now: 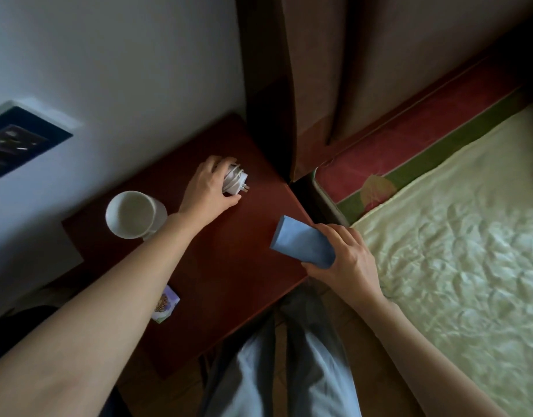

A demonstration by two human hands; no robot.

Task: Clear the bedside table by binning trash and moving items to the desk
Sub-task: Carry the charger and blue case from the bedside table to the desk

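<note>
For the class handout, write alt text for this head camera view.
A person's left hand grips a white charger on a dark red bedside table while the right hand holds a blue box. A white mug stands nearby.

I'm looking at a bedroom: bed (458, 236) beside a wooden nightstand (217, 260), curtain (364, 70) behind.
</note>
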